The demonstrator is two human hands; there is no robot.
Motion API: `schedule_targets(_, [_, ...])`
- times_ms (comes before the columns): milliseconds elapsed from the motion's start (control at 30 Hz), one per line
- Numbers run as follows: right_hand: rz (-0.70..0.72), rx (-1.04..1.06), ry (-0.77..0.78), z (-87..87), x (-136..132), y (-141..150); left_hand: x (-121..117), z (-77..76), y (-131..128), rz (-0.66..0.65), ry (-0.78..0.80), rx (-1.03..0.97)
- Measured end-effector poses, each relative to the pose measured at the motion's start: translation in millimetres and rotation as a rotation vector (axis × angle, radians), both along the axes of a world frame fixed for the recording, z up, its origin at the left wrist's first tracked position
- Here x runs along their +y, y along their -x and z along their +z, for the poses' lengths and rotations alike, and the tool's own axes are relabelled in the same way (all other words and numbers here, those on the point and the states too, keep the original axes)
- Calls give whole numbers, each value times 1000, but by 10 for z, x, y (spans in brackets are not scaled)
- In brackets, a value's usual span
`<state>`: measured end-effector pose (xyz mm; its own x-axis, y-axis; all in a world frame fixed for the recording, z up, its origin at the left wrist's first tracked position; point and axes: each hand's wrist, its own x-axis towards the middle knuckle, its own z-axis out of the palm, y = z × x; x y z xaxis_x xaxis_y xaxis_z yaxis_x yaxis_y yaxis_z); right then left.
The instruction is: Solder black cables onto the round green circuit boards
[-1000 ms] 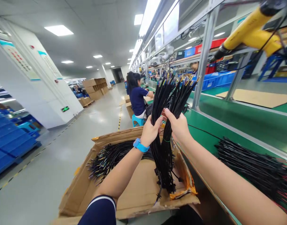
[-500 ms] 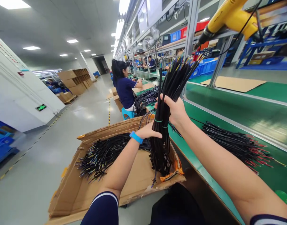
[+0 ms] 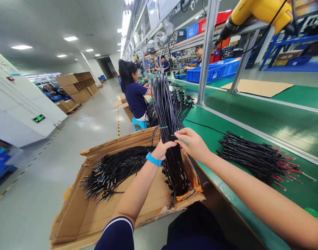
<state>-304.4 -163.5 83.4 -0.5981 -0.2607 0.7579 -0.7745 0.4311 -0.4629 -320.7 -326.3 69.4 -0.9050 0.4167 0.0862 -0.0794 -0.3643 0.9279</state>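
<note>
A thick bundle of black cables (image 3: 165,107) stands nearly upright over the box, its coloured wire ends at the top and its lower end inside the box. My left hand (image 3: 162,150), with a blue wristband, is wrapped round the bundle below its middle. At the bundle's right side, my right hand (image 3: 191,141) pinches at a thin green tie (image 3: 172,135); the fingertips partly cover it. Another green band (image 3: 163,127) crosses the bundle slightly higher. More black cables (image 3: 114,170) lie in the open cardboard box (image 3: 78,218), their wire ends to the left.
Black cables with red ends (image 3: 252,156) lie on the green bench (image 3: 286,107) to the right. A yellow power tool (image 3: 248,15) hangs above. A co-worker (image 3: 134,92) sits ahead near more cables (image 3: 183,102). Blue bins (image 3: 205,73) stand behind a metal post (image 3: 207,52).
The bundle's top has swung left and lost its rightward lean. My right hand has come down from the upper bundle to the green tie. My left hand has closed round the bundle.
</note>
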Motion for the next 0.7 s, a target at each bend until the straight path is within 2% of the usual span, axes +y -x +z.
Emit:
schedule_targets(67, [10,-16,2,-51,-34,35,-1,18,-29,-4,10,-21])
schedule_targets(133, [38,-47,-24,-18,-33,79,-9,36,-60,-37,31,-40])
schedule_targets(300, [155,-117,-183,227,93,136,-29,58,-134,-92,88,-63])
schedule_targets(367, [142,-111,-221,352,166,192,-18,64,-176,-105,115,-68])
schedule_targets(433, [5,-82,-265,514,273,320,9,81,-234,-134,147,-66])
schedule_targets(500, [-249,-46,-317,722,451,521,48,115,-306,-185,184,-39])
schedule_targets(533, [-321,-39,-312,837,579,634,67,138,-346,-214,203,-19])
schedule_targets(633, [-507,-37,-256,1179,1121,883,97,211,-461,-261,253,36])
schedule_targets(700, [-643,-35,-191,1362,1523,879,90,242,-517,-251,262,50])
